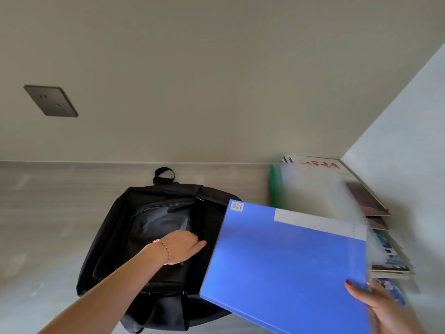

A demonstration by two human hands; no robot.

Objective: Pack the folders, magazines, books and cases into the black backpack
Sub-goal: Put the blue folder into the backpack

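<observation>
The black backpack [154, 237] lies flat on the grey table, its top handle toward the wall and its main compartment unzipped. My left hand [183, 247] rests on the bag's inner panel near the opening's right edge, fingers pointing right, holding nothing that I can see. A blue folder [284, 268] with a white label strip hovers tilted over the bag's right side. My right hand [382, 309] grips the folder's lower right corner, thumb on top. A blurred clear sleeve lies along the folder's right edge.
A pile of magazines, books and cases [375, 227] lies against the right wall, with a green-edged folder [273, 186] at its left and a white magazine with red lettering [320, 165] at the back. A dark wall socket [50, 101] sits upper left.
</observation>
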